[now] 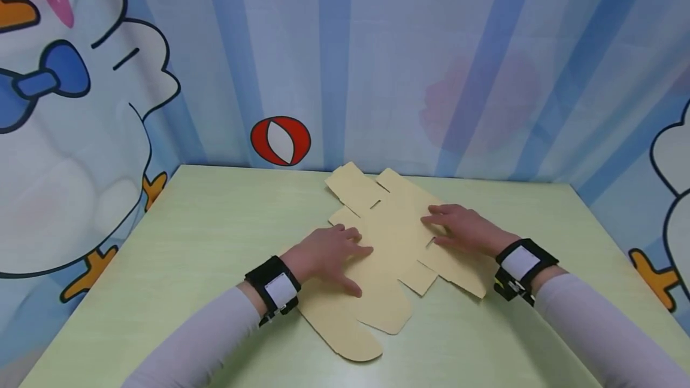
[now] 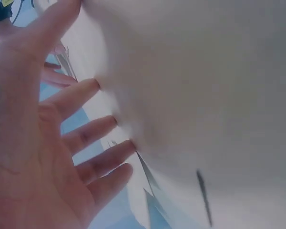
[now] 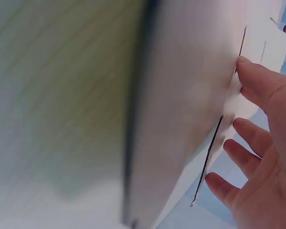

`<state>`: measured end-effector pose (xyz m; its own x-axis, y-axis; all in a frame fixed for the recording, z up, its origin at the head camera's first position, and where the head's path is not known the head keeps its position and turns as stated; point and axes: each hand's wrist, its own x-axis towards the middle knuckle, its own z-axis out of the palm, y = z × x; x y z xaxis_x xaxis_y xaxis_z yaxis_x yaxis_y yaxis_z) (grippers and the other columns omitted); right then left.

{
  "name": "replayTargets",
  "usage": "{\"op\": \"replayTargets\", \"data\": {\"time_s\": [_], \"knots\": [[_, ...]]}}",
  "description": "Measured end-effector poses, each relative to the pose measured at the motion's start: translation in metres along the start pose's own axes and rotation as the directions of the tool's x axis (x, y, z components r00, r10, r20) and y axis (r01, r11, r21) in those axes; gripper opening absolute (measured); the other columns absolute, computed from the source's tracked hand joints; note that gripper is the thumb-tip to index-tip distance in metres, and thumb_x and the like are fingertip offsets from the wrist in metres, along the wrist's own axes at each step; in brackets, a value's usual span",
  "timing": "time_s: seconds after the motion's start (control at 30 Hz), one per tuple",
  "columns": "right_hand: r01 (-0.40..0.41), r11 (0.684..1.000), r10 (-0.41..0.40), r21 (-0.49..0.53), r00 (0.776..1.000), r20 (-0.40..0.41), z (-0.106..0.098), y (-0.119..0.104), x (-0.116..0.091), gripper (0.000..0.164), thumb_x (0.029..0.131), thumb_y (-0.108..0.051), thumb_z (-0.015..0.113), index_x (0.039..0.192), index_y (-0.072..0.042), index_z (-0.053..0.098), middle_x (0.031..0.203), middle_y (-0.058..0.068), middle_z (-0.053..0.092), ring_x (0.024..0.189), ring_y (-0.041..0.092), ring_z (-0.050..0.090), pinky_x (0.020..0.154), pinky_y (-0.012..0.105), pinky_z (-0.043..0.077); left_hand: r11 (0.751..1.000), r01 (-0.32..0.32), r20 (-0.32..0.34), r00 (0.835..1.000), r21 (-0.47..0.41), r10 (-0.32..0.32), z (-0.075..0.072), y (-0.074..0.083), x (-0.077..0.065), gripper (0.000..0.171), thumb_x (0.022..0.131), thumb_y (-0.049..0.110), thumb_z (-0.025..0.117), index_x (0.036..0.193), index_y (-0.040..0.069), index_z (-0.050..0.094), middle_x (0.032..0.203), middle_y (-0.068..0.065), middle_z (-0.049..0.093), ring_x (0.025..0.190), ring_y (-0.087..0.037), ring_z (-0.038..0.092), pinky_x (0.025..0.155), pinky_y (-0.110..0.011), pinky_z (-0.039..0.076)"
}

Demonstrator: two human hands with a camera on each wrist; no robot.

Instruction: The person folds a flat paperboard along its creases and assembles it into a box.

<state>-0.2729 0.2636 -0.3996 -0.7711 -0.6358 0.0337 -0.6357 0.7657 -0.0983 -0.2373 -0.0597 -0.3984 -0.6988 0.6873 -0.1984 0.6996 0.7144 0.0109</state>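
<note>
Flat tan cardboard pieces (image 1: 388, 238) with narrow slots and rounded ends lie overlapping in a loose pile on the table. My left hand (image 1: 331, 259) rests on the left part of the pile, fingers spread. In the left wrist view its fingertips (image 2: 112, 121) touch the cardboard surface. On the right side of the pile lies my right hand (image 1: 466, 229), its fingers extended over a slotted piece. The right wrist view shows the right fingertips (image 3: 229, 143) against the cardboard beside a dark slot. Neither hand grips a piece.
The pale green table (image 1: 215, 214) reaches back to a blue striped cloth (image 1: 372, 76) printed with a red and white ball (image 1: 280, 141). Large printed cartoon birds flank the table. One rounded cardboard strip (image 1: 350, 340) extends toward the front.
</note>
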Motion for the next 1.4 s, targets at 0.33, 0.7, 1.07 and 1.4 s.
{"op": "replayTargets", "data": {"time_s": [0.33, 0.7, 1.07, 1.4], "knots": [[-0.003, 0.998, 0.003, 0.069, 1.000, -0.008, 0.003, -0.018, 0.007, 0.042, 0.090, -0.026, 0.072, 0.128, -0.008, 0.066, 0.135, 0.023, 0.060, 0.124, 0.043, 0.055, 0.102, 0.058, 0.046, 0.998, 0.055, -0.013, 0.998, 0.032, -0.055, -0.001, 0.010, 0.000, 0.086, 0.075, 0.077, 0.065, 0.146, 0.031, 0.050, 0.125, -0.006, 0.051, 0.105, -0.023, 0.048, 0.079, -0.033, 0.049], [-0.101, 0.990, 0.094, 0.102, 0.993, 0.066, 0.012, -0.025, 0.010, 0.063, 0.089, -0.038, 0.071, 0.142, -0.009, 0.053, 0.151, 0.028, 0.042, 0.136, 0.047, 0.044, 0.106, 0.062, 0.041, 0.999, -0.004, 0.008, 1.000, -0.040, 0.004, 0.002, 0.003, 0.003, 0.076, 0.077, 0.075, 0.064, 0.143, 0.041, 0.050, 0.137, -0.004, 0.050, 0.119, -0.021, 0.045, 0.091, -0.035, 0.050], [-0.036, 0.993, 0.033, 0.111, 0.999, 0.021, 0.017, -0.012, 0.012, 0.059, 0.092, -0.031, 0.069, 0.143, -0.004, 0.052, 0.151, 0.030, 0.041, 0.138, 0.048, 0.040, 0.111, 0.060, 0.038, 0.968, 0.020, 0.094, 0.996, -0.250, 0.004, -0.001, -0.007, -0.004, 0.073, 0.080, 0.056, 0.074, 0.146, 0.038, 0.048, 0.162, -0.003, 0.031, 0.152, -0.026, 0.023, 0.121, -0.046, 0.031], [0.024, 0.992, -0.023, 0.127, 1.000, -0.007, 0.011, -0.028, 0.013, 0.046, 0.093, -0.020, 0.068, 0.135, -0.004, 0.060, 0.140, 0.026, 0.055, 0.129, 0.045, 0.052, 0.107, 0.057, 0.043, 0.972, 0.036, 0.097, 0.995, -0.234, -0.014, -0.001, -0.005, -0.001, 0.072, 0.083, 0.055, 0.072, 0.148, 0.039, 0.044, 0.164, -0.003, 0.028, 0.153, -0.028, 0.021, 0.122, -0.047, 0.029]]}}
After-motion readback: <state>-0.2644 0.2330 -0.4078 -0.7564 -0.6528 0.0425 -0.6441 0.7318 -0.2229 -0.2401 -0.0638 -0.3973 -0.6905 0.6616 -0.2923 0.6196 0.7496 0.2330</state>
